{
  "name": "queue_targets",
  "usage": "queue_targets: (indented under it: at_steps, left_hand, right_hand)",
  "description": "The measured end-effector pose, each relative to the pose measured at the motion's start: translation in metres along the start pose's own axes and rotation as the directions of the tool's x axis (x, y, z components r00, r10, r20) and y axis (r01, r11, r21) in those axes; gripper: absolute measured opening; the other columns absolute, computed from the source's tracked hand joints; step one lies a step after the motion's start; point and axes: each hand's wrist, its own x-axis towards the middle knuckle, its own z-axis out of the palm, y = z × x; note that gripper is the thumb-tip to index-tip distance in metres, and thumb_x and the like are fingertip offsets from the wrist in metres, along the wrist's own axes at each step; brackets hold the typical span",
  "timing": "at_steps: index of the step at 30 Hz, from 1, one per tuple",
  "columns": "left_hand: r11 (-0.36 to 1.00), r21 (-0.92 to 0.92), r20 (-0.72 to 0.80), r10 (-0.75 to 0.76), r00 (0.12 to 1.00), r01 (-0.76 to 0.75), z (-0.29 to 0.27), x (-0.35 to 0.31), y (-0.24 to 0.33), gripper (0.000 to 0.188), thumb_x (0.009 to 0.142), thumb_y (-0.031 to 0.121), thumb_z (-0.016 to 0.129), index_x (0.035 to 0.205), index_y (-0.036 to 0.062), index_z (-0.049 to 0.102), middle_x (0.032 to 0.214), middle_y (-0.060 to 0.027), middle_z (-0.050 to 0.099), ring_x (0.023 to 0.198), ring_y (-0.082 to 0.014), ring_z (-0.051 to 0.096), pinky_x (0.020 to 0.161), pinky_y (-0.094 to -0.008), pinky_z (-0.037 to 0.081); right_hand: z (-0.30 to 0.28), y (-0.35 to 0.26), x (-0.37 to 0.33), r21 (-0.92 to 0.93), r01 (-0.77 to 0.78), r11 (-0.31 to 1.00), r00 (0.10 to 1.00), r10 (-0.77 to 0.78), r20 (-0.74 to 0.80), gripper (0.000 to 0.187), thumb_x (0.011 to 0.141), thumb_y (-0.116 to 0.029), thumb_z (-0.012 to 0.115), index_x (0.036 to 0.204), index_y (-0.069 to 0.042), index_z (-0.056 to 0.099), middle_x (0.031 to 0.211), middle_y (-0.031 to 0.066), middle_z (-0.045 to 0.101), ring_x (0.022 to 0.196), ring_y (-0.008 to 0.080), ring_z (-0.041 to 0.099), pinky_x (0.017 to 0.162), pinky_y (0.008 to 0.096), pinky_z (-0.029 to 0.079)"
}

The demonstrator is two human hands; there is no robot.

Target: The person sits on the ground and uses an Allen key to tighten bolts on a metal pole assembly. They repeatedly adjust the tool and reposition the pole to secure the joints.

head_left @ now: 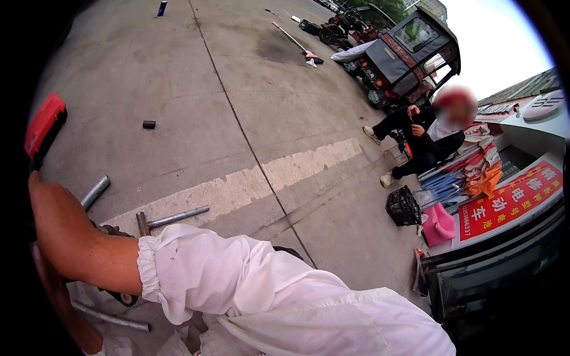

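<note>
My right arm, in a white sleeve, reaches across to the left edge, where my right hand is partly cut off by the dark rim. Directly above that hand, seemingly touching it, is a red and black object that looks like part of a power tool; the grip is hidden. Lower down, my left hand is mostly hidden behind the right forearm and rim. Near the arms lie a metal tube, a hammer-like T-shaped steel bar, another metal tube and a partly covered dark metal part.
A short black cylinder lies on the concrete, and a can beyond. A person in a red helmet sits at right by a black basket and pink bag. A broom lies near a parked three-wheeler.
</note>
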Motion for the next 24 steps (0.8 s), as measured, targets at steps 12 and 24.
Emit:
queue_targets:
  at_steps: [12, 24]
  left_hand:
    - [0.952, 0.070, 0.620, 0.191, 0.761, -0.297, -0.040, 0.029, -0.024, 0.024, 0.109, 0.017, 0.048, 0.086, 0.0135, 0.046, 0.066, 0.0078, 0.036, 0.054, -0.0010, 0.027, 0.050, -0.0199, 0.018]
    - [0.981, 0.006, 0.641, 0.144, 0.754, -0.192, -0.026, 0.014, -0.003, 0.019, 0.107, 0.019, 0.049, 0.090, 0.0107, 0.047, 0.065, 0.0070, 0.034, 0.054, -0.0010, 0.029, 0.054, -0.0213, 0.025]
  right_hand:
    - [-0.016, -0.032, -0.025, -0.147, -0.004, 0.989, 0.987, -0.020, -0.158, 0.031, 0.081, 0.001, 0.066, 0.103, 0.014, 0.049, 0.080, 0.0316, 0.064, 0.080, 0.0497, 0.065, 0.071, 0.0529, 0.054]
    - [-0.053, -0.082, -0.023, -0.471, 0.183, 0.863, 0.981, -0.193, 0.028, 0.035, 0.089, -0.011, 0.065, 0.112, 0.013, 0.052, 0.082, 0.0248, 0.067, 0.077, 0.0442, 0.068, 0.068, 0.0500, 0.055]
